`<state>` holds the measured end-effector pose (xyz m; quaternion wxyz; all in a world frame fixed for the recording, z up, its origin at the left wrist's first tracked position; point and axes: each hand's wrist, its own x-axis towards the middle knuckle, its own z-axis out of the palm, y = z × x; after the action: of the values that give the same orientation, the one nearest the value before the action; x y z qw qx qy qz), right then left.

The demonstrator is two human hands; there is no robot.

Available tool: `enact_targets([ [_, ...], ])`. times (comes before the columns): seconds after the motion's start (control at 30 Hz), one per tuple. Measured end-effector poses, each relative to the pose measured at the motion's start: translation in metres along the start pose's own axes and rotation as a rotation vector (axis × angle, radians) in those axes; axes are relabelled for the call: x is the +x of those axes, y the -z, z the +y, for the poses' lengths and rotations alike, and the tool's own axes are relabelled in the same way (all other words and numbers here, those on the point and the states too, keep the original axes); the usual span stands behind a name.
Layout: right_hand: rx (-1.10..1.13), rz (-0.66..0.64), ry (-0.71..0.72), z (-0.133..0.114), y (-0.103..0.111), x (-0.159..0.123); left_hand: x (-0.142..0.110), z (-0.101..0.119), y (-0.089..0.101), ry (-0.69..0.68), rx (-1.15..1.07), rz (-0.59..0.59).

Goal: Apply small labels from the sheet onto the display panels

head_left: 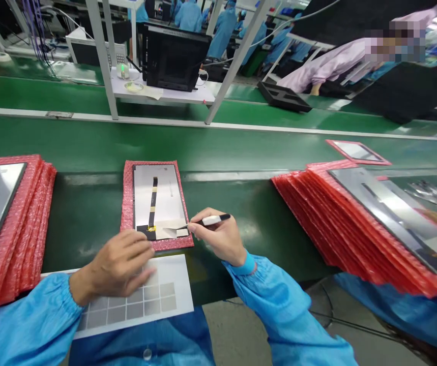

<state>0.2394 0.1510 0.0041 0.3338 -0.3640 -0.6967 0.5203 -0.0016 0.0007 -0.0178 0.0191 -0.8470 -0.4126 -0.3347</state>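
Note:
A display panel (157,195) lies face down on a red bubble-wrap pad (127,203), and a black and gold flat flex cable (152,203) runs down its middle. My right hand (218,236) grips a slim white and black pen-like tool (215,220), its thin tip touching a beige film piece (168,230) at the panel's near end. My left hand (121,259) is blurred, fingers extended and holding nothing, just above a white sheet with grey squares (161,300). The sheet's left part is hidden under that hand.
Stacks of panels in red bubble wrap stand left (12,229) and right (355,229) on the green conveyor bench (218,147). White shelf posts (104,56) hold a black monitor (172,56) behind the bench. Co-workers in blue smocks (190,15) work farther back.

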Motion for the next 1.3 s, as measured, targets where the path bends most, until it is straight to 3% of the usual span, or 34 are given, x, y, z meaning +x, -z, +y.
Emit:
enact_targets([
  [0.1, 0.088, -0.078, -0.033, 0.006, -0.013, 0.020, -0.006, -0.017, 0.000, 0.153, 0.107, 0.073],
  [0.3, 0.087, -0.137, -0.036, 0.020, -0.030, 0.027, -0.011, -0.025, -0.006, 0.240, 0.065, 0.039],
  [1.3, 0.056, -0.152, -0.067, 0.034, -0.036, 0.029, -0.009, -0.017, -0.006, 0.322, 0.033, 0.038],
])
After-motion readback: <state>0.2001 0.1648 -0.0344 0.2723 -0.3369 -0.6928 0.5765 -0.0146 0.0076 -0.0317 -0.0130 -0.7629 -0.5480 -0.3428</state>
